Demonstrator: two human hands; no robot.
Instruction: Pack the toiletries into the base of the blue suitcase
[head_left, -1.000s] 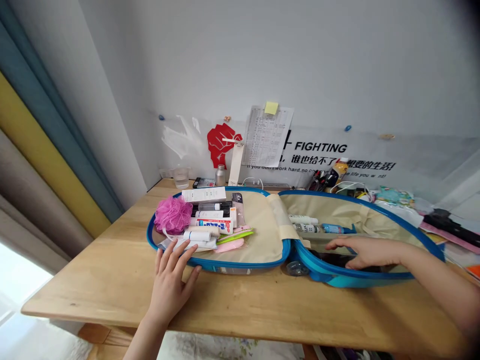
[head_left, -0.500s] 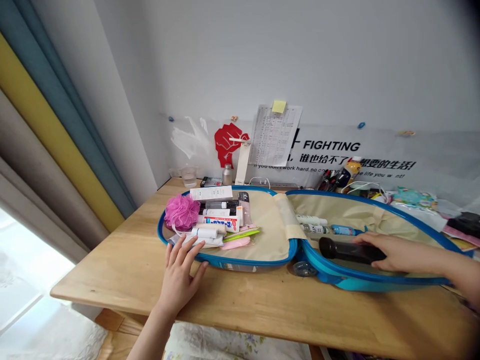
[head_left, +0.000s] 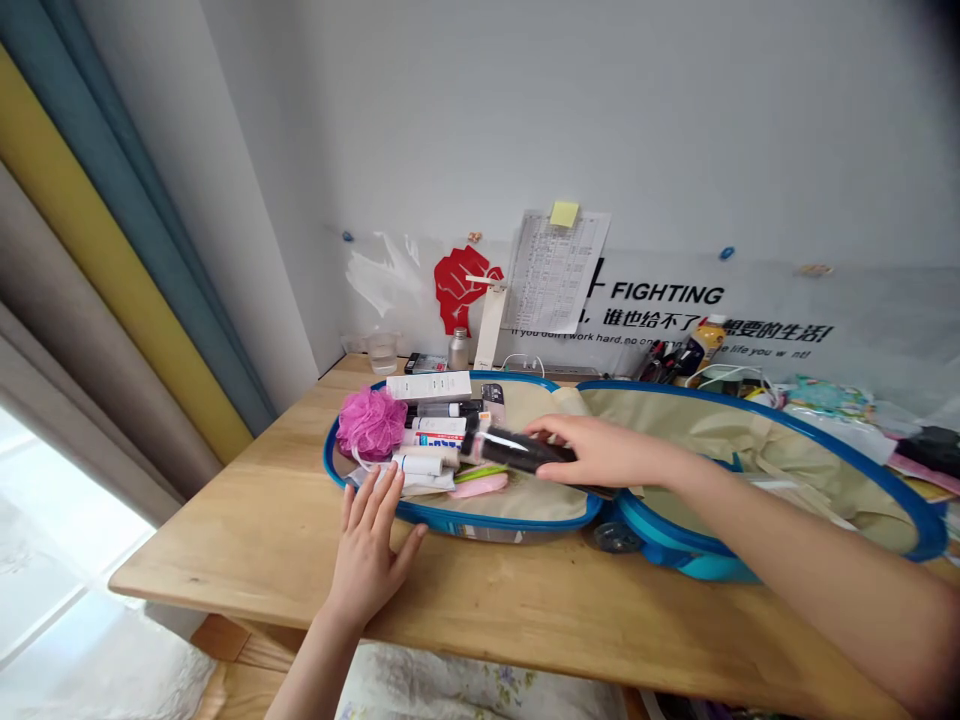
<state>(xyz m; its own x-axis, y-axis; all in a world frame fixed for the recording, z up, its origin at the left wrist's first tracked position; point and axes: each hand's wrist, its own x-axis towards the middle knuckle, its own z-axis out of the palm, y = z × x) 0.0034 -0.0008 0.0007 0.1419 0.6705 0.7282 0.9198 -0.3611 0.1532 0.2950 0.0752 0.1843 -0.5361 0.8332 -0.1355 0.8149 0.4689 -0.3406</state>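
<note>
An open blue suitcase (head_left: 517, 521) with a beige lining lies across the wooden table. My right hand (head_left: 592, 450) is closed around a black bottle (head_left: 514, 449), held tilted above the left half. My left hand (head_left: 371, 540) is open, its fingers spread over the near left rim beside a white tube (head_left: 417, 465). In that half lie a pink bath puff (head_left: 371, 423), a white box (head_left: 427, 385), a toothpaste box partly covered by the bottle, and a pink item (head_left: 480, 486). My right forearm hides much of the right half.
Along the wall stand a clear cup (head_left: 382, 353), a small metallic bottle (head_left: 458, 349), a white lamp (head_left: 490, 325) and an orange-labelled bottle (head_left: 706, 342). Bags and clutter (head_left: 832, 400) fill the back right. The wooden table (head_left: 480, 600) extends in front of the suitcase.
My right hand has carried the black bottle leftward from the right half to above the left half. My left hand stays at the rim. The view has shifted slightly.
</note>
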